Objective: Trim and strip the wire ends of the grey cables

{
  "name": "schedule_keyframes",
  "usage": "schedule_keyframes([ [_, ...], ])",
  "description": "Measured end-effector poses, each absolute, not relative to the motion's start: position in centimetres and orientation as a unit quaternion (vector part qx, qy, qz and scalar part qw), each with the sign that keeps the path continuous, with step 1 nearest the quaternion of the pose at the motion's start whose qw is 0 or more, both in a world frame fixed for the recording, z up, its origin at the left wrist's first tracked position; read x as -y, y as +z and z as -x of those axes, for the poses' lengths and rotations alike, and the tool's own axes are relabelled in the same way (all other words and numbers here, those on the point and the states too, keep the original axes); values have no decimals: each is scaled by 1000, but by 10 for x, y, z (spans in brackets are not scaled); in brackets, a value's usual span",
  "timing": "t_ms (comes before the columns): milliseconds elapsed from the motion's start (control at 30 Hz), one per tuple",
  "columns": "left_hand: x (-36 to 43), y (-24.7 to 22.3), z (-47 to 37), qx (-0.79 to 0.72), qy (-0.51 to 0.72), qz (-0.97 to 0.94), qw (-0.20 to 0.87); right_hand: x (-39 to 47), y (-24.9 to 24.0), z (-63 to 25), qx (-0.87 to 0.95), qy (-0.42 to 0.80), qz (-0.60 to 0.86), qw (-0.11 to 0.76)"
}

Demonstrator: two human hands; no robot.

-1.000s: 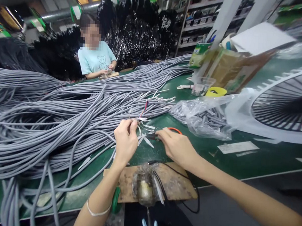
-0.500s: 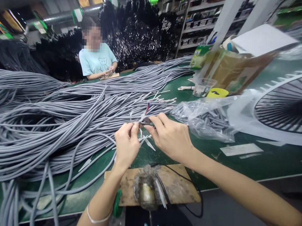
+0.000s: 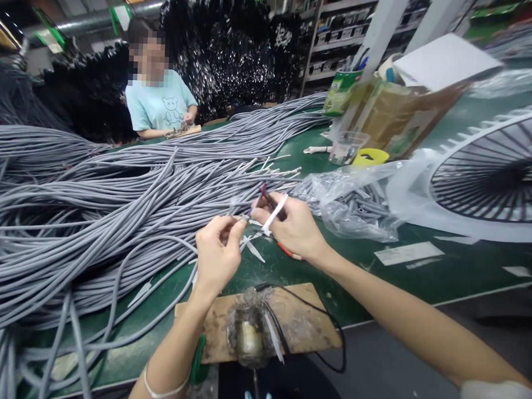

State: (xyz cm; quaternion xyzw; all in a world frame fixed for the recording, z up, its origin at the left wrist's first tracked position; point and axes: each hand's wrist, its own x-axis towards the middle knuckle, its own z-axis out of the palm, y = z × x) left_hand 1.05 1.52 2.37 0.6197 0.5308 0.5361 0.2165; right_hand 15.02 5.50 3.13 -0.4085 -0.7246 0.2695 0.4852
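Note:
Over the near part of the bench my left hand (image 3: 220, 247) pinches the end of a grey cable, most of which its fingers hide. Thin coloured wires (image 3: 262, 193) stand up from that end, between my two hands. My right hand (image 3: 298, 224) is closed around a pair of pliers; an orange handle (image 3: 290, 252) shows below the palm and dark metal shows between the fingers. Its fingertips are right at the coloured wires. A white strip (image 3: 275, 214) lies across the right fingers. White scraps (image 3: 255, 251) hang or lie just below the hands.
Many grey cables (image 3: 93, 215) cover the left of the green bench. A brown board with a metal pot (image 3: 250, 340) sits in front of me. Rightward are a clear bag of grey tubes (image 3: 363, 204), a fan (image 3: 505, 169) and a cardboard box (image 3: 393, 117). A co-worker (image 3: 160, 101) sits opposite.
My right hand has turned, so the orange plier handle now shows below it. A white strip now lies across its fingers. The coloured wires lean differently; the whole view has shifted slightly.

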Motion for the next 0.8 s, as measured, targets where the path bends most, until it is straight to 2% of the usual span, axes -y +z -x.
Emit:
schedule_keyframes([
  [100, -16, 20, -14, -529, 519, -630, 231, -57, 30, -150, 696, 318, 391, 512],
  [333, -16, 19, -14, -523, 493, -682, 134, -58, 22, -154, 742, 245, 393, 485],
  [600, -21, 15, -15, -539, 589, -502, 333, -56, 16, -148, 677, 386, 345, 524],
  [700, -25, 17, -15, -512, 622, -465, 366, -55, 14, -146, 642, 454, 325, 526],
  [800, -26, 18, -14, -465, 618, -514, 370, -55, 13, -147, 612, 507, 309, 523],
])
